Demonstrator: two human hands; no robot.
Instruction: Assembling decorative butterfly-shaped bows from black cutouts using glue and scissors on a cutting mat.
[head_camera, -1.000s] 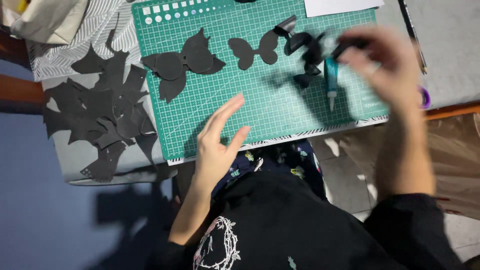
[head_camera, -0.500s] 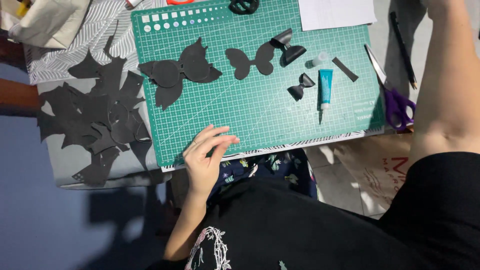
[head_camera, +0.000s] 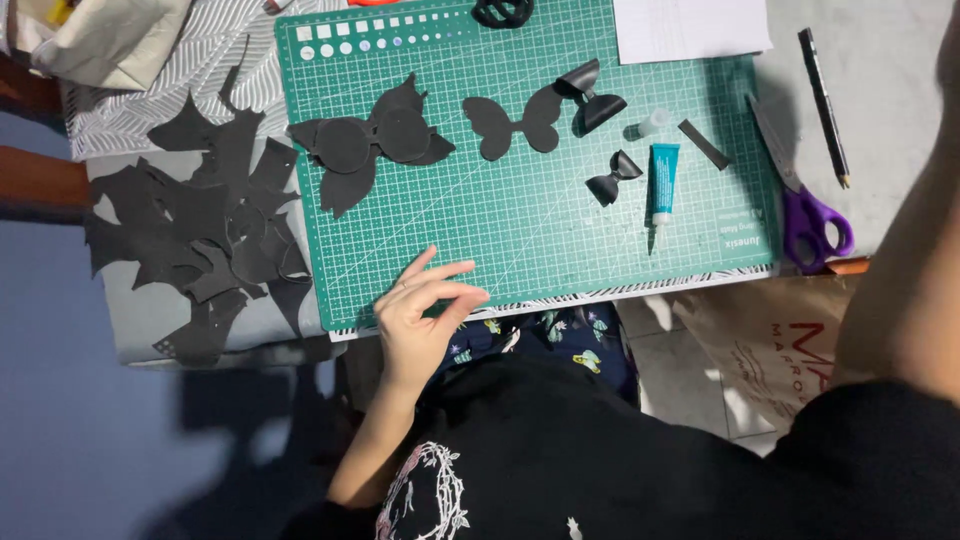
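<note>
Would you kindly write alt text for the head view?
A person's left hand rests at the near edge of a green cutting mat holding black bow-shaped cutouts, a small black bow and a teal glue tube. Purple-handled scissors lie to the right.

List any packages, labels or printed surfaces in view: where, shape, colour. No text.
Glue tube: right part of the green mat, lying flat, slim, teal with a white nozzle end.
Paper bag: below the mat's right corner, tan with red print.
White sheet: top edge of the mat, rectangular, faint lines.
Cutting mat: centre, green with a white grid and white print at its lower right.
No screens or signs.
</note>
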